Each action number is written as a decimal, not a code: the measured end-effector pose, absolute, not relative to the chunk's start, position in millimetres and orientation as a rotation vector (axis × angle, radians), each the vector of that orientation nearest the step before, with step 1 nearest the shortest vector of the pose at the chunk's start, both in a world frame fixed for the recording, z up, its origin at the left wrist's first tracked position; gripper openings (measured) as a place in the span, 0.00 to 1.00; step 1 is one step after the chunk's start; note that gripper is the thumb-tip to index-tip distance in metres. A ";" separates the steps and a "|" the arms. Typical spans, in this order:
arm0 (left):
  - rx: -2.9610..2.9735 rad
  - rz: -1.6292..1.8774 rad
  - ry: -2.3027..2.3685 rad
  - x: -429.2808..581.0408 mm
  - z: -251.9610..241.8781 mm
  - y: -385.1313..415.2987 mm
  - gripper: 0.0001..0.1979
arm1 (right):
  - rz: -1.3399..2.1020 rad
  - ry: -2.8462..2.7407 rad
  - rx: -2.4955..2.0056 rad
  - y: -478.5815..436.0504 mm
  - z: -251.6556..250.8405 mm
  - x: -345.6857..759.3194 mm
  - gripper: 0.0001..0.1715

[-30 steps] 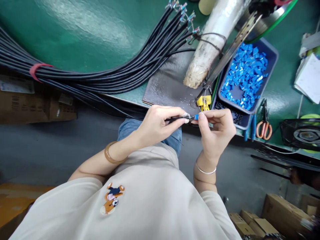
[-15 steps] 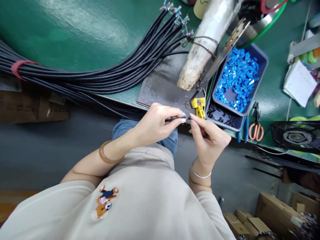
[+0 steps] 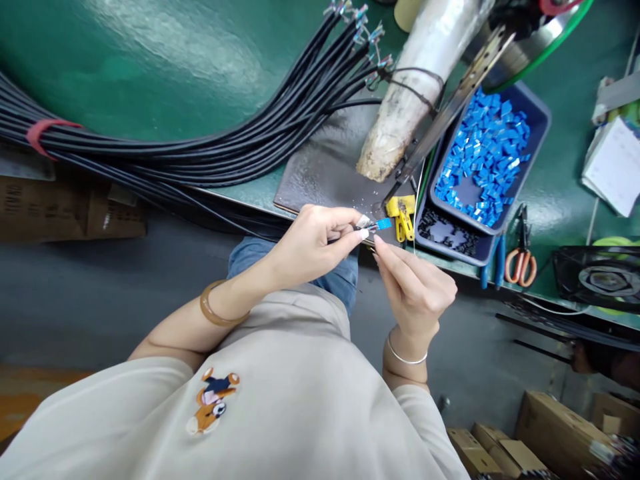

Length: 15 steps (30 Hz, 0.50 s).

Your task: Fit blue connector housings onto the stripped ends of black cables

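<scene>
A black cable [image 3: 336, 238] is pinched between the thumb and fingers of my left hand [image 3: 315, 247]. Thin wires fan out of its end past the fingertips, and a small blue piece [image 3: 383, 224] sits on some of them. Close beside these wire ends, my right hand [image 3: 415, 277] is closed in a pinch, thumb against forefinger. Whatever lies between those fingertips is too small to make out. Just beyond the blue piece, a yellow tool [image 3: 402, 217] rests on the dark mat [image 3: 320, 175].
A bundle of black cables [image 3: 200, 155] with stripped ends lies across the green bench. Past my hands stand a wrapped post [image 3: 400, 100] and a metal bar [image 3: 440, 120]. To the right are a bin [image 3: 539, 127] of blue pieces, orange-handled pliers [image 3: 521, 265] and a small fan [image 3: 600, 277].
The blue piece now shows above the left fingertips, where it was not visible before. My right fingertips have shifted slightly down and left, and the view has moved a little.
</scene>
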<state>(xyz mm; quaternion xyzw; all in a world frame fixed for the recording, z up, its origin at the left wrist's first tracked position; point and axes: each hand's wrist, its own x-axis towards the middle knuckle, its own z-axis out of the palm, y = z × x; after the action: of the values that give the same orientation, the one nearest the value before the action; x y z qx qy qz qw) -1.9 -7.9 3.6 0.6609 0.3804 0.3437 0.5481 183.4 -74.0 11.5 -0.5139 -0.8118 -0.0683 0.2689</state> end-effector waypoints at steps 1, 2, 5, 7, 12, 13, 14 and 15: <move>1.556 0.811 0.900 -2.0 3.5 -8.0 0.09 | -0.128 -2.190 -1.389 -74.4 11.9 183.7 0.23; 1.547 0.810 0.898 -2.1 3.4 -8.0 0.09 | -0.069 -2.169 -1.398 -74.6 12.7 183.9 0.23; 1.538 0.812 0.882 -1.8 2.5 -8.4 0.09 | 0.007 -2.008 -1.436 -73.7 16.7 183.3 0.24; 1.547 0.827 0.882 -1.4 1.2 -8.9 0.09 | -0.020 -1.942 -1.439 -71.9 18.5 181.8 0.24; 1.567 0.848 0.880 -1.5 -2.7 -10.6 0.09 | -0.019 -2.010 -1.428 -67.5 15.3 176.6 0.20; 1.564 0.851 0.878 -1.6 -3.3 -10.8 0.09 | -0.020 -2.021 -1.433 -67.2 14.2 176.1 0.20; 1.560 0.855 0.878 -1.6 -3.6 -10.9 0.08 | -0.022 -2.028 -1.436 -67.0 13.4 175.9 0.19; 1.553 0.859 0.881 -1.6 -3.7 -10.9 0.08 | -0.026 -2.034 -1.437 -67.0 12.9 176.1 0.19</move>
<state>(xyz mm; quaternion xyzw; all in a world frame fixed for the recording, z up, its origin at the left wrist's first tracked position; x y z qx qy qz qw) -1.6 -10.9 -3.7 0.6556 0.3720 0.3625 0.5480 176.1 -67.0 12.9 -0.5468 -0.7737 -0.0100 0.3197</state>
